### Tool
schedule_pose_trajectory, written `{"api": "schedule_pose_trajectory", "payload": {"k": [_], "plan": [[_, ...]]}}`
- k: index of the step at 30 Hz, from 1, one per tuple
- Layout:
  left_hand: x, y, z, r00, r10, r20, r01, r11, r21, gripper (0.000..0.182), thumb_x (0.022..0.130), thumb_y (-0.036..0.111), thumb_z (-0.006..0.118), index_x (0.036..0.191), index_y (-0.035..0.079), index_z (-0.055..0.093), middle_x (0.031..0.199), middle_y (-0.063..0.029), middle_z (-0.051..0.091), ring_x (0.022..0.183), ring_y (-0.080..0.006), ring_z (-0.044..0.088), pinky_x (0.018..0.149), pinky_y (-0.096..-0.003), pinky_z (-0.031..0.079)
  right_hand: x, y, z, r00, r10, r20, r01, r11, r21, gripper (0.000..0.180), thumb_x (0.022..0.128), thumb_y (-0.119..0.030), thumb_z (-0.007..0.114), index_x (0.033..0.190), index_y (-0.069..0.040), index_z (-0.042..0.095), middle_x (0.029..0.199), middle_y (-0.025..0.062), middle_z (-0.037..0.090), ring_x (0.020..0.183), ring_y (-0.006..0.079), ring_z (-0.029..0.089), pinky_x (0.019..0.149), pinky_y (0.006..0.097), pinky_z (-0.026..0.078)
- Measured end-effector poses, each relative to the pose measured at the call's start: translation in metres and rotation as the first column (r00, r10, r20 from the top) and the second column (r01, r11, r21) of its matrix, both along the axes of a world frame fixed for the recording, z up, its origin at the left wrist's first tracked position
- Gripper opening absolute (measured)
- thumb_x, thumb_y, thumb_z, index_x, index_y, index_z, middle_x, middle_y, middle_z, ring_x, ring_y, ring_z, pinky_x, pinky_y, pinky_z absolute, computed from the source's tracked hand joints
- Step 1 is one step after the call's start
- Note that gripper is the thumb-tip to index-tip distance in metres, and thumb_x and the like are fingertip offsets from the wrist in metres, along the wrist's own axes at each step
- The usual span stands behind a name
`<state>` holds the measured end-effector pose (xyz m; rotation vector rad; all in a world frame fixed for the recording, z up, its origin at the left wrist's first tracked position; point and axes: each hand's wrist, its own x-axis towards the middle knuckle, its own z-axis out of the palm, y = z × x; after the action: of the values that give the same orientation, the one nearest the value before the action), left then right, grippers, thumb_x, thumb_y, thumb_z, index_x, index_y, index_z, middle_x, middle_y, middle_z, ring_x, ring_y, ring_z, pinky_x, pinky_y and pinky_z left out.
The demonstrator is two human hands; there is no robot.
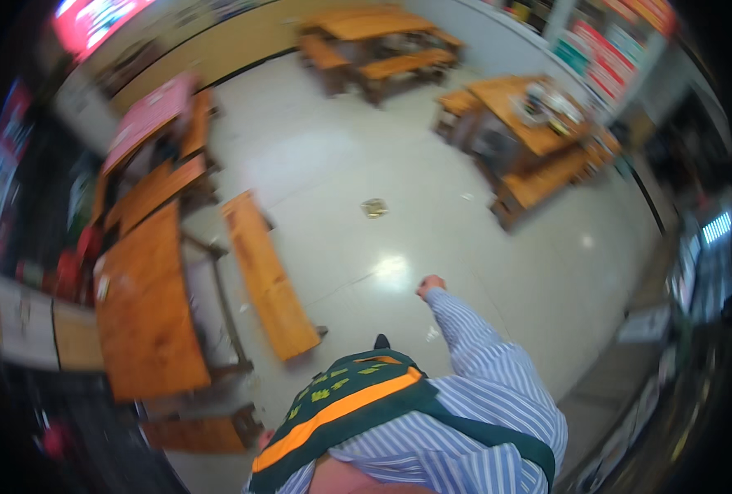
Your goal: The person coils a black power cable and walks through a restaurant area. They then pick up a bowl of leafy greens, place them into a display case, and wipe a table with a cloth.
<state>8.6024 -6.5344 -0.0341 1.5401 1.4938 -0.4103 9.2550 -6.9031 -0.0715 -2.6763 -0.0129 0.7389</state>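
Observation:
My right hand hangs over the tiled floor in front of me, at the end of a blue-and-white striped sleeve. Its fingers look curled, and nothing shows in them. Only a sliver of my left hand peeks out beside the green apron, which has an orange stripe and bears writing; most of that hand is hidden. A dark shoe tip shows beyond the apron. Farther ahead, a small square floor drain is set in the floor.
Left of me stand a wooden bench and a wooden table, with a pink-topped table beyond. Another wooden table stands at the far wall. At the right, a table bears bowls and bags, beside a bench.

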Motion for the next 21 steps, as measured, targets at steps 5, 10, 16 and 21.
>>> {"api": "schedule_pose_trajectory", "payload": {"k": [5,10,16,21], "plan": [[-0.053,-0.06,0.0,0.934,0.349,0.072,-0.353,0.935,0.041,0.039,0.093,0.009,0.062,0.132,0.002,0.062,0.105,-0.0161,0.072,0.08,-0.0259,0.073,0.06,-0.0335,0.056,-0.021,0.032,-0.021,0.99,0.13,0.044,-0.128,0.991,-0.046,0.022,0.072,-0.023,0.081,0.088,-0.008,0.079,0.091,0.014,0.077,0.089,0.0281,0.075,0.087,0.04,0.059],[-0.102,-0.098,-0.006,0.851,0.505,0.141,-0.513,0.858,0.025,0.041,0.091,0.007,0.063,0.133,0.003,0.062,0.106,-0.016,0.073,0.081,-0.0271,0.074,0.062,-0.034,0.056,-0.096,0.045,-0.013,0.996,0.066,-0.055,-0.071,0.993,-0.095,0.027,0.072,-0.019,0.081,0.095,-0.005,0.079,0.103,0.0173,0.077,0.1,0.031,0.074,0.096,0.0388,0.056],[-0.191,-0.165,-0.02,0.847,0.53,0.048,-0.531,0.847,0.022,0.041,0.091,0.01,0.064,0.131,0.004,0.064,0.107,-0.0158,0.073,0.084,-0.0276,0.074,0.067,-0.0358,0.058,-0.158,0.068,-0.009,0.991,0.128,-0.032,-0.132,0.971,-0.198,0.031,0.075,-0.015,0.076,0.103,-0.003,0.077,0.111,0.0199,0.074,0.107,0.0344,0.071,0.098,0.0385,0.055],[-0.247,-0.232,-0.048,0.81,0.583,-0.069,-0.586,0.809,-0.045,0.039,0.091,0.012,0.064,0.13,0.004,0.064,0.106,-0.0157,0.073,0.084,-0.0271,0.074,0.068,-0.0361,0.058,-0.173,0.103,-0.017,0.98,0.197,-0.009,-0.192,0.944,-0.266,0.032,0.078,-0.017,0.074,0.106,-0.003,0.076,0.116,0.0195,0.073,0.11,0.036,0.07,0.1,0.0399,0.054]]}}
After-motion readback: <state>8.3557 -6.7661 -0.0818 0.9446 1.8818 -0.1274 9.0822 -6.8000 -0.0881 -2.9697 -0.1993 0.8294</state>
